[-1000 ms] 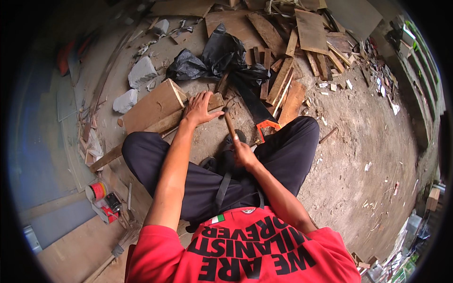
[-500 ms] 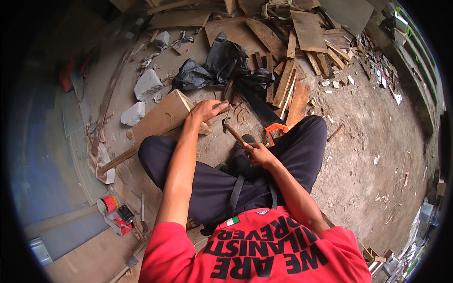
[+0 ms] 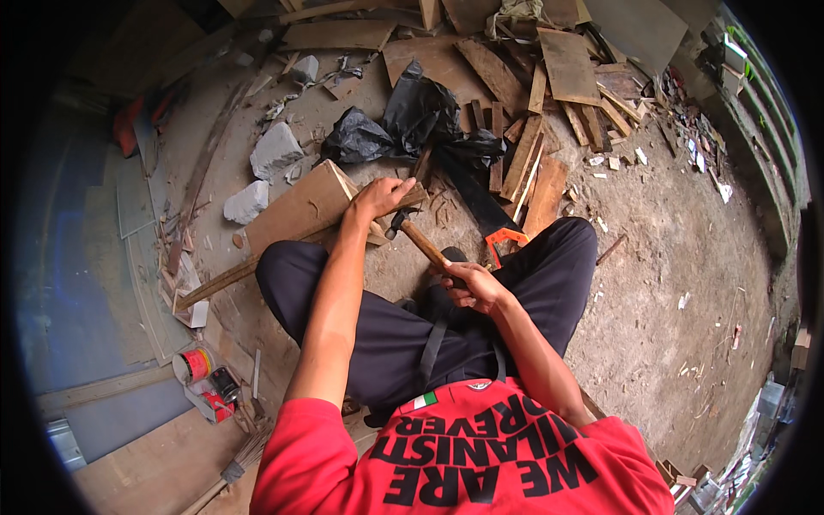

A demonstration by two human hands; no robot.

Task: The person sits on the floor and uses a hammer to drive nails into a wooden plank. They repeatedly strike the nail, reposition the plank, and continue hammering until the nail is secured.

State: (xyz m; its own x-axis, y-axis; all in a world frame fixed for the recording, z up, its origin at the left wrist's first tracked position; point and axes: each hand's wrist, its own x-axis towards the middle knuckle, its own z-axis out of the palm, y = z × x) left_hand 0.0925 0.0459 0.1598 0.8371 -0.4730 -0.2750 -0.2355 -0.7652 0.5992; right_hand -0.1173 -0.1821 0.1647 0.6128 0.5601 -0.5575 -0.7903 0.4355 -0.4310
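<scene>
My left hand [image 3: 384, 199] is closed over the right end of a long wooden strip [image 3: 225, 281]. That strip slants up from the lower left, past my left knee. Beside it, a box-like wooden piece [image 3: 290, 209] with a pale edge rests on the ground. My right hand [image 3: 475, 287] grips a hammer [image 3: 423, 244] by its wooden handle. The hammer's dark head is just below my left hand, close to the strip; whether it touches cannot be made out. A handsaw [image 3: 505, 237] with an orange handle and dark blade lies beyond my right knee.
Black plastic sheeting [image 3: 419, 107] lies ahead, with a heap of boards [image 3: 571, 69] behind it. White rubble blocks [image 3: 275, 152] sit at the left. Cans [image 3: 199, 364] stand at the lower left. Wood scraps and litter dot the dirt ground [image 3: 661, 283] on the right.
The hammer's head has swung left and slightly down, toward the wooden strip. My right hand has turned a little with it. My left hand keeps its hold on the strip.
</scene>
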